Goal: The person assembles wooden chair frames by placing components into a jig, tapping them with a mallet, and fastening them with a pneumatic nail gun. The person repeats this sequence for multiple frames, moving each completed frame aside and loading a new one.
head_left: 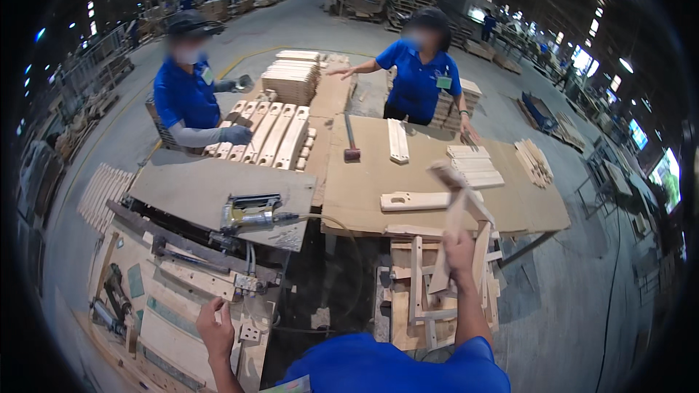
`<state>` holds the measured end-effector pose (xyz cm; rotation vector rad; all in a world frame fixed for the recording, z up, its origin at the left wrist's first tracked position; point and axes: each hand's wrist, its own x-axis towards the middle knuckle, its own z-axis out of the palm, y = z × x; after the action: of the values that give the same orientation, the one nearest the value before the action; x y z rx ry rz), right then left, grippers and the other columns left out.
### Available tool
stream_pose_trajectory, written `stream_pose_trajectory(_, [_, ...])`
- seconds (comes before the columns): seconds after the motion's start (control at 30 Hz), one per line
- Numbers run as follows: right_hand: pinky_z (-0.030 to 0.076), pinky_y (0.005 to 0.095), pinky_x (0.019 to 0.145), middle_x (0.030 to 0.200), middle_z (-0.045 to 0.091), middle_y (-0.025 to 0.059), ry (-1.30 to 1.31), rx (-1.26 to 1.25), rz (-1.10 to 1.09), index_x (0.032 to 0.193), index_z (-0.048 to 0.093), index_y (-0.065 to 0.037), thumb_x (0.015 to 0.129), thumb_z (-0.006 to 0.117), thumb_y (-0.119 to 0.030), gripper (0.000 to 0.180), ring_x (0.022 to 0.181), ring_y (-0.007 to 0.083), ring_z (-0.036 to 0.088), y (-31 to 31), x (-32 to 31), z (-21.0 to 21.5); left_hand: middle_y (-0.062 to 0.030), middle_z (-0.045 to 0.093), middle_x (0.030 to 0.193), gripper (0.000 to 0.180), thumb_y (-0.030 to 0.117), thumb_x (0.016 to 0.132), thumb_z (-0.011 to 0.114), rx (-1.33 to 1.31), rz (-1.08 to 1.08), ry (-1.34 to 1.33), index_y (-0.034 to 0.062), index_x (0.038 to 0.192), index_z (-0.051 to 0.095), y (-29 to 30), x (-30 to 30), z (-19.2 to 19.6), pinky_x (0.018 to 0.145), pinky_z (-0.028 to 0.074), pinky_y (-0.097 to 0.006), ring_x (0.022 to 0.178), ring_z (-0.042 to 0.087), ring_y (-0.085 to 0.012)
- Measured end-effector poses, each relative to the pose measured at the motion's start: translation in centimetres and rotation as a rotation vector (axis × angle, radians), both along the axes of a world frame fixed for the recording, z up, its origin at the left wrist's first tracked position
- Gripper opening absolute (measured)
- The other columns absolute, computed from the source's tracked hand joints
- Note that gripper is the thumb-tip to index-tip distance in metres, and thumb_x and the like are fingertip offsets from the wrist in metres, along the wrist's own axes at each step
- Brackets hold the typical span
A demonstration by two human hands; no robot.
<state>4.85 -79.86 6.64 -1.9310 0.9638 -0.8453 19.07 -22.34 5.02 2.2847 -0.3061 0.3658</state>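
My right hand (459, 253) is closed around a pale wooden piece (453, 215), which stands tilted and is blurred by motion. Its upper end reaches over the edge of the cardboard-covered table (357, 196). Below that hand, joined wooden slats (416, 276) lie on a stack of boards. My left hand (217, 329) hovers over the wooden work surface at lower left, fingers loosely bent and apart, with nothing visible in them. Close to it are a small block with holes (250, 332) and a metal fitting with hoses (249, 284).
A nail gun (251, 212) with a hose lies on the grey tabletop (196, 180). On the cardboard are a mallet (352, 151), a slotted board (415, 201) and slats (475, 167). Two co-workers in blue (186, 98) (419, 76) stand across, beside stacked wooden parts (287, 76).
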Motion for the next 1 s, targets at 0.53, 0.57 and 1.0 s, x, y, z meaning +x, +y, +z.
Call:
stream_pose_trajectory(0.53, [0.053, 0.0263, 0.072, 0.105, 0.065, 0.0075, -0.964, 0.541, 0.936, 0.130, 0.052, 0.002, 0.106, 0.067, -0.014, 0.033, 0.083, 0.0108, 0.062, 39.2, 8.0, 23.0, -0.0211, 0.073, 0.111, 0.068, 0.027, 0.078, 0.096, -0.526, -0.110, -0.513, 0.0008, 0.128, 0.059, -4.8, -1.9, 11.3, 0.089, 0.058, -0.047, 0.104, 0.074, -0.0363])
stream_pose_trajectory(0.57, [0.052, 0.0265, 0.070, 0.105, 0.066, 0.0075, -0.836, 0.457, 1.031, 0.129, 0.054, 0.001, 0.106, 0.066, -0.015, 0.030, 0.082, 0.0111, 0.061, 40.7, 8.1, 22.9, -0.0213, 0.074, 0.108, 0.065, 0.026, 0.078, 0.096, -0.616, 0.019, -0.462, 0.0006, 0.125, 0.059, -3.0, -2.3, 10.3, 0.086, 0.059, -0.046, 0.100, 0.076, -0.0359])
stream_pose_trajectory(1.0, [0.054, 0.0350, 0.085, 0.116, 0.066, 0.0136, -0.109, -0.068, 1.358, 0.132, 0.054, 0.001, 0.098, 0.075, -0.020, 0.045, 0.098, 0.0203, 0.065, 47.6, 18.2, 7.9, 0.0024, 0.058, 0.074, 0.033, 0.032, 0.097, 0.081, -1.189, 0.407, 0.009, 0.0056, 0.098, 0.061, 20.8, -9.7, 7.3, 0.048, 0.045, -0.024, 0.055, 0.052, -0.0038])
